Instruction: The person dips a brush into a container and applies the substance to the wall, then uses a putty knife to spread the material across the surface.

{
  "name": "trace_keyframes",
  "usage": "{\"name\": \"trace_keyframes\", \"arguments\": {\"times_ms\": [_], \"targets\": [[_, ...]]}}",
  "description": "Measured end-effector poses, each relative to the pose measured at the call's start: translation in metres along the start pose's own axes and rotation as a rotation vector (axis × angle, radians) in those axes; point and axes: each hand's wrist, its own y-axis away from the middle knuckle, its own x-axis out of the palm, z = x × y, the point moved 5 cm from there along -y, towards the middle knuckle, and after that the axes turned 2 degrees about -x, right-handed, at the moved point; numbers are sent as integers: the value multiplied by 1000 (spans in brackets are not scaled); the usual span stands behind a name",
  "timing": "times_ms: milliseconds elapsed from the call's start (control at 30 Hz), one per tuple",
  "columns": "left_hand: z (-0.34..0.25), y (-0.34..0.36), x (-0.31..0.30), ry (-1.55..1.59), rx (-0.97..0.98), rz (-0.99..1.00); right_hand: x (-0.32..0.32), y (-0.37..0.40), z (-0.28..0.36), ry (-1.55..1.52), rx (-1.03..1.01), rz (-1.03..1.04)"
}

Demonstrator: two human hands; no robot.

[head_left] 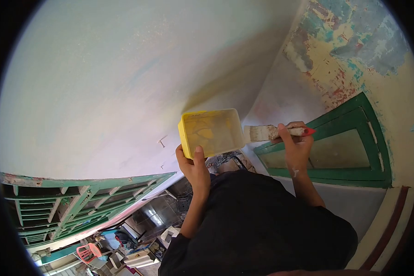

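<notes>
A yellow plastic container [211, 133] with whitish, paint-smeared insides is tilted so that its open side faces the camera. My left hand [195, 170] grips its lower left edge, thumb over the rim. Just right of the container, my right hand [297, 147] is closed round the handle of a paintbrush [260, 133]. The brush has a red handle end and whitish, paint-caked bristles, which point left and lie close to the container's right rim; whether they touch it I cannot tell. White paint marks my right wrist.
A pale painted wall [92, 101] with small nails fills the upper left. Green-framed glass [382, 172] and peeling paint [349, 50] are at the right. Green window bars [73, 209] stand lower left. Far below are a red chair [88, 252], cluttered furniture and a dark tiled floor [157, 215].
</notes>
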Motion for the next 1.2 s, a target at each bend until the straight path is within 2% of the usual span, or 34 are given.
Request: {"name": "trace_keyframes", "arguments": {"times_ms": [100,167,300,400,500,600,667,700,867,967,1033,1100,1133,1200], "targets": [[-1,3,2,8,-9,1,3,0,0,-55,40,-47],[-4,6,8,120,-104,14,14,2,-7,-68,111,36],[-5,6,2,178,-100,-10,20,7,-14,-52,77,87],[-2,5,-8,76,-3,-25,13,8,-10,-54,52,95],[1,6,-13,155,-75,-42,5,3,-7,8,9,44],[-4,8,-22,184,-68,-91,6,-1,-9,-6,84,21],[5,10,-28,137,-89,-42,15,-6,-17,-268,211,11],[8,13,-30,139,-140,-34,20,-10,-19,-281,204,34],[14,24,-47,180,-163,-66,61,-13,-24,-629,252,354],[7,31,-59,192,-151,-109,105,0,21,-655,267,381],[7,37,-68,156,-134,-121,121,4,26,-683,260,415],[11,41,-75,192,-130,-138,137,6,30,-681,119,531],[14,44,-77,227,-146,-139,144,7,29,-694,123,551],[13,49,-81,240,-132,-171,159,13,42,-455,-228,674]]}}
